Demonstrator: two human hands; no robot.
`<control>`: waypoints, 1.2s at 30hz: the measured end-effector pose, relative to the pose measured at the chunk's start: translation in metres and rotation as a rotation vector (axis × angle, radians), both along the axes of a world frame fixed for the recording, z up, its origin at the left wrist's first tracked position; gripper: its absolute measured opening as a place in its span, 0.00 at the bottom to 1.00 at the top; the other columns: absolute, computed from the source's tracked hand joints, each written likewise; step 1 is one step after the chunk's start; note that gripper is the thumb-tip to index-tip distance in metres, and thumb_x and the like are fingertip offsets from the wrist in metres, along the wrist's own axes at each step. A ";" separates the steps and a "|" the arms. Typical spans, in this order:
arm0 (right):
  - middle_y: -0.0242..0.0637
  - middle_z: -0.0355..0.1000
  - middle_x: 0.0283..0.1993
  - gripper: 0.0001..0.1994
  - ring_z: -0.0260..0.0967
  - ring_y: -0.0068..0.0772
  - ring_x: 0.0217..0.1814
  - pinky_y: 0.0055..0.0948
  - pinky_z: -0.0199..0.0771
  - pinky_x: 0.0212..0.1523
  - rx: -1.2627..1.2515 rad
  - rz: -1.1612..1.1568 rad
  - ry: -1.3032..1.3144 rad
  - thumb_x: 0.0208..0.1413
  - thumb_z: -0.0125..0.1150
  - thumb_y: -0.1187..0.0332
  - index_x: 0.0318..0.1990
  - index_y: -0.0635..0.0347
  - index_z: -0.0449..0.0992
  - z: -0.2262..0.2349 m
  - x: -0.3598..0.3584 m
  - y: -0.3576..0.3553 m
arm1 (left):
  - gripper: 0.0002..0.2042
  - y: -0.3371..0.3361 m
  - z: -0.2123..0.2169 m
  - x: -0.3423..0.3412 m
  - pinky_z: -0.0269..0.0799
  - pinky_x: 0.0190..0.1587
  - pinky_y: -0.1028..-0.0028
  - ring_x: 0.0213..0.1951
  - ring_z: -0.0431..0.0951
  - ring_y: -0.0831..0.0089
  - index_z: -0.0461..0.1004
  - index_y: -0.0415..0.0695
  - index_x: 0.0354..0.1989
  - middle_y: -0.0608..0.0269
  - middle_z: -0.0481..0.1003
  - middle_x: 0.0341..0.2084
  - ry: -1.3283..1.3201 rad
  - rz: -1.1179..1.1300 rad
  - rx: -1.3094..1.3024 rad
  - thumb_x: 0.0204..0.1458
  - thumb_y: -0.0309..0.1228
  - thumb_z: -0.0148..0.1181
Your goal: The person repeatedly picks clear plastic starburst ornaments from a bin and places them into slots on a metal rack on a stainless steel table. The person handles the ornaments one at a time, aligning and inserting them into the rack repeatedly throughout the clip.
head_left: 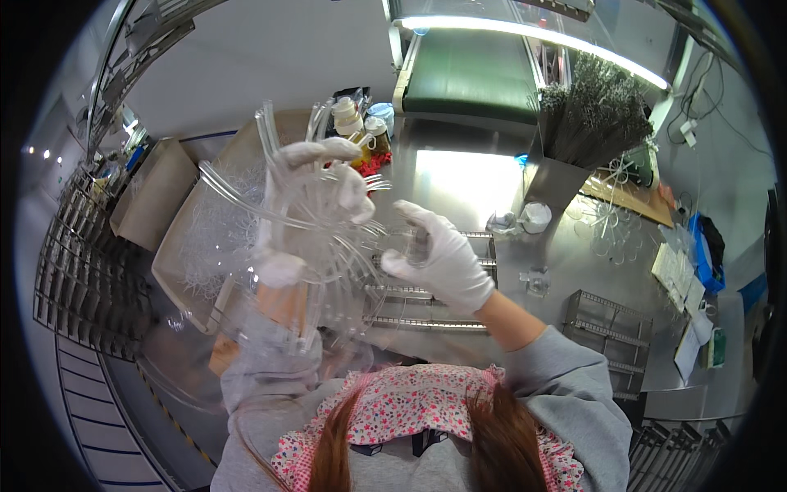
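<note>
My left hand [316,201], in a white glove, is raised and grips a fan of clear plastic tubes [283,201] that spread out from one hub. Some tubes point up and to the left. My right hand [438,258], also gloved in white, holds a small clear plastic piece [408,239] at the right side of that fan, close to the tube ends. Both hands hover over a shiny metal worktable [459,184]. My grey sleeves and a floral apron show at the bottom.
A tray [176,246] heaped with clear tubes lies at the left. Small bottles [361,123] stand at the back. A metal bin of dark thin rods [594,123] stands at the right, with finished clear fans [611,225] beside it. A wire basket [607,324] sits lower right.
</note>
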State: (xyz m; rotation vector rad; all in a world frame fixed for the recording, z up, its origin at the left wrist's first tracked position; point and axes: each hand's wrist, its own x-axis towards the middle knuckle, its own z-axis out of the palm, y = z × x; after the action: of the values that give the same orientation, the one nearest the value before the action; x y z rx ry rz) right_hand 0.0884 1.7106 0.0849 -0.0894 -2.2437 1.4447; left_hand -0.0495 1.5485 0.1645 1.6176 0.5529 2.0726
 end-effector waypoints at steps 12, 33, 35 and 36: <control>0.49 0.74 0.47 0.35 0.71 0.48 0.51 0.38 0.74 0.53 0.227 -0.151 -0.035 0.44 0.76 0.52 0.56 0.63 0.70 0.015 0.002 0.024 | 0.49 0.032 0.002 0.037 0.74 0.55 0.62 0.56 0.73 0.60 0.62 0.41 0.61 0.43 0.63 0.60 0.235 0.224 -0.117 0.28 0.41 0.86; 0.51 0.72 0.55 0.25 0.73 0.53 0.58 0.44 0.77 0.57 0.498 -0.362 -1.225 0.49 0.71 0.53 0.52 0.57 0.78 -0.158 0.142 0.104 | 0.55 0.046 -0.011 -0.017 0.80 0.53 0.61 0.56 0.74 0.58 0.57 0.52 0.71 0.48 0.58 0.68 -0.117 0.011 -0.140 0.29 0.41 0.85; 0.54 0.68 0.61 0.32 0.71 0.53 0.61 0.43 0.74 0.61 0.551 -0.291 -1.182 0.49 0.72 0.51 0.59 0.58 0.74 -0.147 0.131 0.093 | 0.59 0.045 -0.010 -0.009 0.81 0.53 0.59 0.56 0.75 0.55 0.55 0.49 0.71 0.45 0.57 0.68 -0.107 0.065 -0.076 0.26 0.40 0.86; 0.53 0.67 0.62 0.33 0.71 0.50 0.61 0.41 0.74 0.62 0.578 -0.269 -1.089 0.49 0.72 0.52 0.61 0.58 0.72 -0.132 0.127 0.088 | 0.60 0.045 -0.009 -0.003 0.82 0.52 0.59 0.55 0.76 0.55 0.54 0.47 0.72 0.44 0.57 0.68 -0.072 0.109 -0.076 0.25 0.40 0.86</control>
State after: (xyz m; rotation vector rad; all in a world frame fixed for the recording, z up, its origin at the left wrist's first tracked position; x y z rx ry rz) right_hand 0.2157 1.7990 -0.0469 -1.1642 -3.1980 0.5522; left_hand -0.0527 1.5938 0.1552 1.4941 0.7000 2.1513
